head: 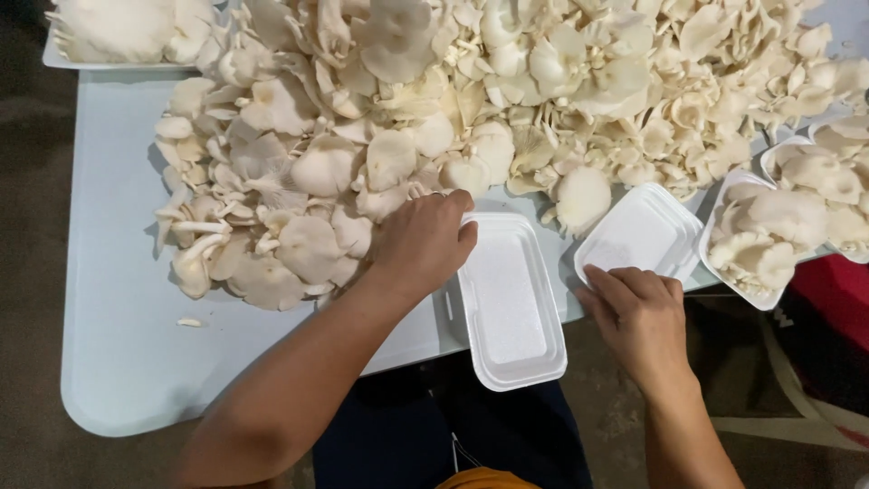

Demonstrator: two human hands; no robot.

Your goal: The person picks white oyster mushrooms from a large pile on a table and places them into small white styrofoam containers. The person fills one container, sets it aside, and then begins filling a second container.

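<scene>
Left hand [424, 237] was knuckles-up at the near edge of the oyster mushroom pile [434, 109], fingers curled down among the caps; whether it actually had hold of a mushroom couldn't be told, palm side hidden. Its fingertips lay just beside the far left corner of an empty white foam tray [511, 312], which sat lengthwise on the table edge directly in front of the person, near end overhanging the rim.

Right hand [638, 312] was fingers half bent, tips resting on the near corner of a stack of empty foam trays [643, 231], just right of the single tray; nothing seen closed in the grip.

Further right: a filled foam tray [756, 240] heaped w/ mushrooms, touching the stack's right side, partly off the table edge. Behind it, more filled trays [828, 172] at the right frame edge.

Pile covered most of the far half of the pale blue table [118, 344], caps cream-white, mixed sizes, stems showing at left side. One small loose mushroom scrap [188, 321] lay apart on the bare tabletop near left. Another filled tray [109, 36] sat at the far left corner.
</scene>
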